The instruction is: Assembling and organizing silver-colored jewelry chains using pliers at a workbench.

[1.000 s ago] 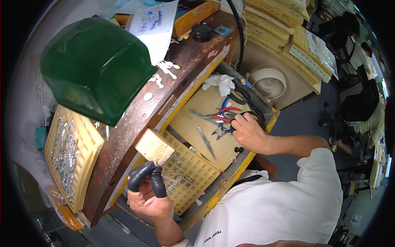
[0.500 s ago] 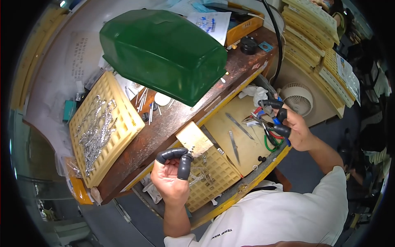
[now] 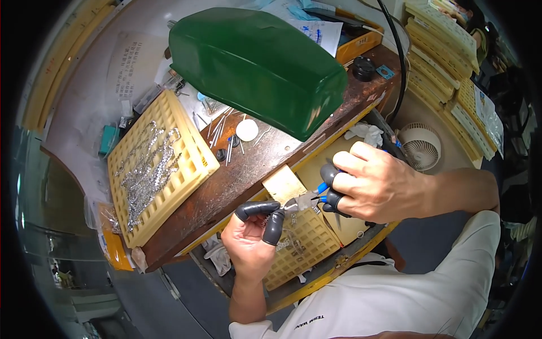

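Observation:
My left hand [image 3: 251,240], with black finger cots on thumb and forefinger, is closed in a pinch. At its fingertips is a small silvery piece, too small to name. My right hand [image 3: 375,183], also in black finger cots, grips blue-handled pliers [image 3: 323,192]. The jaws of the pliers reach to the left fingertips and seem to meet the small piece; whether they are closed on it I cannot tell. Just beyond the fingertips a light wooden block [image 3: 284,182] juts from the bench edge. Below the hands a yellow gridded tray [image 3: 302,251] with small metal pieces lies in the open drawer.
A big green lamp hood [image 3: 257,68] overhangs the brown bench [image 3: 271,155]. On the left, a cream gridded tray [image 3: 195,150] carries silvery chains. Thin rods and a white round disc [image 3: 247,130] lie under the hood. A fan [image 3: 419,147] and stacked yellow trays [image 3: 435,68] stand at right.
My right hand has come left from over the drawer's tools, bringing the blue-handled pliers to my left fingertips. My left hand keeps its pinch. The whole view has shifted slightly.

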`<state>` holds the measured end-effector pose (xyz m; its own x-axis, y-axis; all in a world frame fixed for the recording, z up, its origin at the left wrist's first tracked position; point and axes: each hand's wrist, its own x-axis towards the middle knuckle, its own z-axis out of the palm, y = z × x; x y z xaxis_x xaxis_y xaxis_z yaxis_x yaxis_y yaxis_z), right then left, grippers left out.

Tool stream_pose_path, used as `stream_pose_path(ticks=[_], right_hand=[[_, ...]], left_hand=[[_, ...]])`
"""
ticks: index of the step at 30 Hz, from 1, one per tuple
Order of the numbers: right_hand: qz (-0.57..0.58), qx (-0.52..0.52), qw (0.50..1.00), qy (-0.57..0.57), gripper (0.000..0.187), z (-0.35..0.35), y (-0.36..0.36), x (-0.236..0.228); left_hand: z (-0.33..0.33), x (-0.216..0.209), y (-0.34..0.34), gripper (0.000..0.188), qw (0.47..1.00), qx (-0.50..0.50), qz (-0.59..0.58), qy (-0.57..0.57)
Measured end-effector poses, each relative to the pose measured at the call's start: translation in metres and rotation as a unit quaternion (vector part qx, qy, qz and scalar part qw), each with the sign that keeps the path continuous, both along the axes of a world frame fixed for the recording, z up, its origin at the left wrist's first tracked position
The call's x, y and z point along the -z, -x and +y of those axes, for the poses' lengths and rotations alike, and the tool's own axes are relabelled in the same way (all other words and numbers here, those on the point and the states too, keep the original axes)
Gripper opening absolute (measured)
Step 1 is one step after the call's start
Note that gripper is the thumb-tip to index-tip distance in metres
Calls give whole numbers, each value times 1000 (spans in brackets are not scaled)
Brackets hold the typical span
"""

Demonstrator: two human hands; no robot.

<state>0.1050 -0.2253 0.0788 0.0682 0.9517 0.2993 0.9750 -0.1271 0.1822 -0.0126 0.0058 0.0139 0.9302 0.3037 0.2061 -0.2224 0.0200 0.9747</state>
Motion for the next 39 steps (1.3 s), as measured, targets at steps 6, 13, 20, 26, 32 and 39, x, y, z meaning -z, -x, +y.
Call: stream_pose_path(ticks=[6, 13, 20, 26, 32, 39], right_hand=[[-28, 6, 999, 24, 13, 2, 1, -11], [-23, -1, 999, 33, 13, 6, 1, -16], [-7, -5, 1000, 22, 14, 9, 1, -14], [-8, -10, 1000, 13, 16, 9, -3, -10], [13, -9, 1000, 2, 19, 7, -7, 1], [30, -20, 999, -13, 20, 6, -10, 5]], left_hand=[[0, -2, -1, 16, 1000, 4, 15, 0], [2, -4, -2, 16, 1000, 10, 28, 2], [2, -5, -4, 14, 1000, 12, 20, -12], [1, -5, -5, 13, 1000, 2, 19, -21], [-2, -7, -4, 14, 999, -14, 29, -35], [-5, -8, -4, 13, 999, -18, 28, -24]])
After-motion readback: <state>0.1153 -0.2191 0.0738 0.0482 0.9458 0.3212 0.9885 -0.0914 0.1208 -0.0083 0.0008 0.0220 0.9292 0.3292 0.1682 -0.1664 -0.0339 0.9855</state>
